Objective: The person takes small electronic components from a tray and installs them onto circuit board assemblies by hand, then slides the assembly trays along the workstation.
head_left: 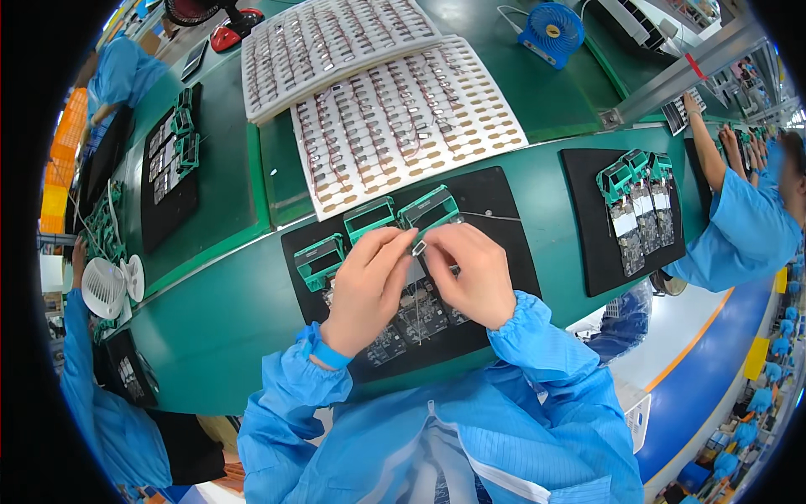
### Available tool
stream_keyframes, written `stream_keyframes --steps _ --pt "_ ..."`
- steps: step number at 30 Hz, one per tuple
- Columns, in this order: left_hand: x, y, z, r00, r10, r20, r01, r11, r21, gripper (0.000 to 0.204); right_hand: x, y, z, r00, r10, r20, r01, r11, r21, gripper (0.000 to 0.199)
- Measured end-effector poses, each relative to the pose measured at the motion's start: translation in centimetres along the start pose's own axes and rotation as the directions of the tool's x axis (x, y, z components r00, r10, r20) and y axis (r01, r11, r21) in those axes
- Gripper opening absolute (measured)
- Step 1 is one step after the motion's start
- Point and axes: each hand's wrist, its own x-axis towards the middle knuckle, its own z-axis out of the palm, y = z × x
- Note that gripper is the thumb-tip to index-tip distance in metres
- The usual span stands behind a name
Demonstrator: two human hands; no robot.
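Note:
A small pale rectangular part (418, 248) sits between my fingertips, its exact kind too small to make out. My right hand (472, 273) pinches it at its right side. From the left, my left hand (367, 286) has its thumb and index finger pressed together close to the part; whatever they hold is hidden. Under my hands several dark circuit boards (421, 317) lie on a black mat (504, 206). Green plastic frames are at their far ends: a left frame (320, 262), a middle frame (369, 219) and a right frame (429, 208). My hands partly cover the boards.
Beyond the mat, two stacked white foam trays (495, 109) hold rows of small wired parts. A blue fan (552, 34) stands at the back right, a white fan (105, 286) at the left. Another mat (579, 244) bears boards at right. Co-workers in blue sit on both sides.

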Motion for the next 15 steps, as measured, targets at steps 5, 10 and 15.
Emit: stream_keyframes --steps 5,10,15 --pt "0.3 -0.8 0.6 0.990 0.130 -0.049 -0.116 0.969 0.216 0.034 0.7 1.3 0.4 0.997 0.079 0.005 -0.079 0.993 0.093 0.008" --pt "1.2 -1.2 0.8 0.985 0.169 -0.045 -0.148 0.942 0.302 0.028 0.6 2.7 0.4 0.877 0.478 0.042 -0.451 0.790 0.415 0.010" --pt "1.5 -1.1 0.9 0.982 0.174 -0.076 -0.142 0.938 0.315 0.027 0.5 2.6 -0.6 0.840 0.528 0.125 -0.490 0.637 0.596 0.012"
